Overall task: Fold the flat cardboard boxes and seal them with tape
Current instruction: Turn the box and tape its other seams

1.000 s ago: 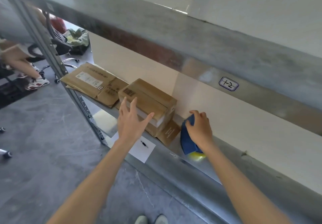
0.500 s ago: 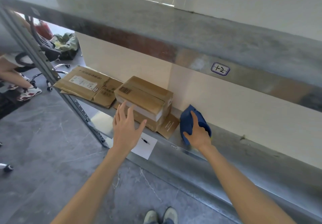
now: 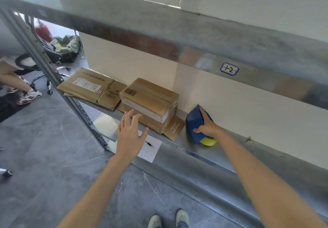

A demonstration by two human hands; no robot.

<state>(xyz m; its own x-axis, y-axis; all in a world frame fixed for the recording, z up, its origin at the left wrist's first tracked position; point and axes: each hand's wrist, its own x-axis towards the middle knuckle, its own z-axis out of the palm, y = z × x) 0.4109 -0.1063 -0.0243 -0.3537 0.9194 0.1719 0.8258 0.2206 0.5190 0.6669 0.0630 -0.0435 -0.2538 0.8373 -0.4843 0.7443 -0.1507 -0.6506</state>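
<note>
Metal shelf (image 3: 204, 155) holds the flat boxes (image 3: 88, 85) on the left and one made-up box (image 3: 150, 100) in the middle. The left hand (image 3: 128, 137) has come off that box and hangs open in front of it. The right hand (image 3: 206, 126) holds the tape gun (image 3: 194, 121), now set down beside the box. That box looks done, so a flat one is likely next.

— Where does the one view sit?
— On the person's head. It faces forward and down at the grey metal shelf (image 3: 221, 155).
— How near?
— Near: the left hand (image 3: 130, 135) and right hand (image 3: 205, 126) reach in from the bottom edge. The wide lens also catches the grey stone floor (image 3: 44, 156) and pale shoes (image 3: 168, 219) below.
</note>
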